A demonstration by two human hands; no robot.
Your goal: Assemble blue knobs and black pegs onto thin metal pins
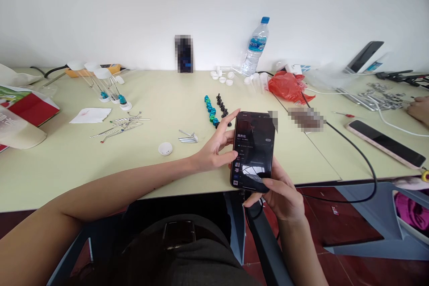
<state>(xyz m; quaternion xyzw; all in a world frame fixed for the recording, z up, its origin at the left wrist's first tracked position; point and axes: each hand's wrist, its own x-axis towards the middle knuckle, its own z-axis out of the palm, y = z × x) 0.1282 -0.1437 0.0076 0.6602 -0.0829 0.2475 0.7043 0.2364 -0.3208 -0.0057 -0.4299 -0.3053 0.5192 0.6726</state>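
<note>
A: Where's the phone [253, 152], and who has it?
B: It's upright in the person's two-handed reach, over the near edge of the table [150, 94], screen towards the wearer; the right hand [284, 194] holds its lower right corner, palm beside the edge, thumb laid over the bottom of the glass, and a fingertip showing just below the phone.
A: And the left hand [217, 147]?
B: At the phone's left edge; the index finger stretches up towards its top left corner, the thumb points across the lower part of that side with its tip over the screen's margin, and the gap between the two is wide; the other fingers curl partly out of sight behind the phone, so I can't tell whether this hand grips it too.
A: How do the arms come in?
B: The left forearm slants in from the phone's lower left, lying low across the table edge; the right one rises steeply from below the phone, wrist bent inwards.
A: What's around it?
B: Just beyond the phone's top left, a blue-green row [210, 111] and a black row [222, 106]; left of the phone, bent keys [189, 136] and a white disc [165, 149]; beyond its top right, a red bag [288, 86].
</note>
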